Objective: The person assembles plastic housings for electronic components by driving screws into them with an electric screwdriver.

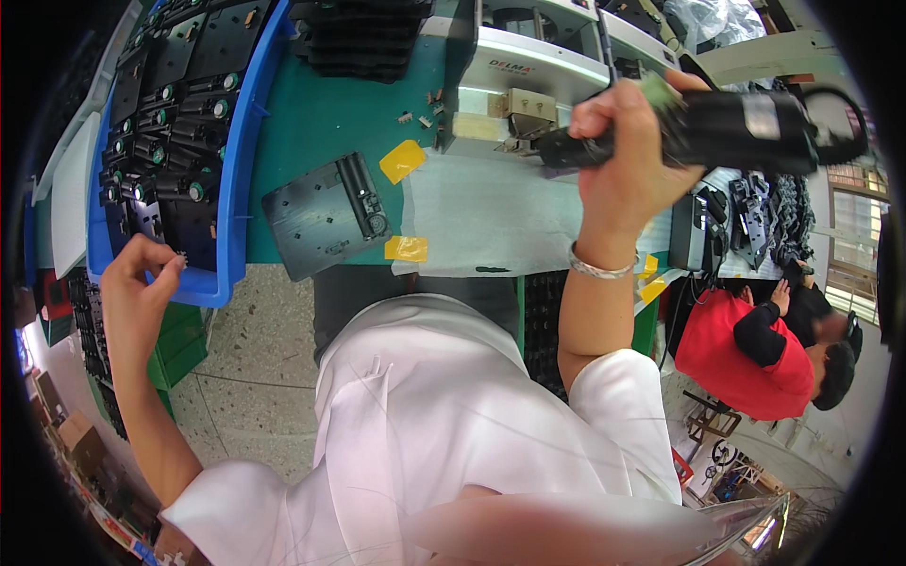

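My right hand (628,156) grips a black electric screwdriver (717,132), held level over the white sheet (491,212) taped to the green bench (321,113). A silver bracelet circles that wrist. My left hand (142,278) hovers at the near edge of the blue bin (236,179), fingertips pinched on a tiny part that looks like a screw. A black metal plate (326,215) with a raised block lies flat on the bench between the bin and the white sheet, touched by neither hand.
The blue bin holds several black plates with green-capped parts. More black parts are stacked at the back (363,38). A white machine (538,66) stands behind the sheet. A person in a red top (746,354) sits at the right. Yellow tape (403,160) marks the sheet's corners.
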{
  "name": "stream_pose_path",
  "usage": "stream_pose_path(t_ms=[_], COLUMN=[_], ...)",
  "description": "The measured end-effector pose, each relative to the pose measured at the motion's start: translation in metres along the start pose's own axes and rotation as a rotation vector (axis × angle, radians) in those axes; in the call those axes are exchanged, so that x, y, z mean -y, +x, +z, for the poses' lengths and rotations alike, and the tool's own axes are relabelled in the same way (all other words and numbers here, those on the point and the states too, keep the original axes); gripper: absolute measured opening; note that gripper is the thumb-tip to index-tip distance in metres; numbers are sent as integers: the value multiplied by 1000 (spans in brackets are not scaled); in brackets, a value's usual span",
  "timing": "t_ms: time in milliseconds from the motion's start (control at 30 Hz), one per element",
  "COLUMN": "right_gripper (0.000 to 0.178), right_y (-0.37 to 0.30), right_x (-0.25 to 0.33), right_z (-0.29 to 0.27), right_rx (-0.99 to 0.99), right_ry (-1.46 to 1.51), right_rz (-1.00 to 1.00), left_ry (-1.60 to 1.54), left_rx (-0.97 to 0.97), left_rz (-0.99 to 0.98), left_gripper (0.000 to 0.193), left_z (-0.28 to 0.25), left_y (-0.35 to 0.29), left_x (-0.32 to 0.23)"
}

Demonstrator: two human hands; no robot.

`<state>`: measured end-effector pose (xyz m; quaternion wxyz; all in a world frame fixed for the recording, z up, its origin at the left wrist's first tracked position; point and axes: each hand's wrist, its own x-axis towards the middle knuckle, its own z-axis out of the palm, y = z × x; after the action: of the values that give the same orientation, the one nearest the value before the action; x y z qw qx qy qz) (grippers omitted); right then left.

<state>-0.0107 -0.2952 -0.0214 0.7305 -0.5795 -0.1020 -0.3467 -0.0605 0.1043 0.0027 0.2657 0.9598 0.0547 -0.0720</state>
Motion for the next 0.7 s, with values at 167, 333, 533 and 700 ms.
stream_pose_path(t_ms=[167, 333, 533, 700], right_gripper=[38, 41, 44, 45], right_y=[-18, -32, -50, -52], right_x=[17, 25, 33, 34], right_z=[-5, -14, -34, -38], right_rx=[-111, -96, -128, -165], right_ry=[220, 173, 143, 183], right_rz=[61, 101, 152, 163], left_ry=[-239, -430, -93, -45], left_rx=[-128, 4, -63, 85], left_rz=[355, 484, 554, 507], left_gripper=[8, 11, 11, 10], left_z=[51, 133, 133, 122], left_y=[-29, 3, 22, 10], left_x=[-61, -90, -86, -49])
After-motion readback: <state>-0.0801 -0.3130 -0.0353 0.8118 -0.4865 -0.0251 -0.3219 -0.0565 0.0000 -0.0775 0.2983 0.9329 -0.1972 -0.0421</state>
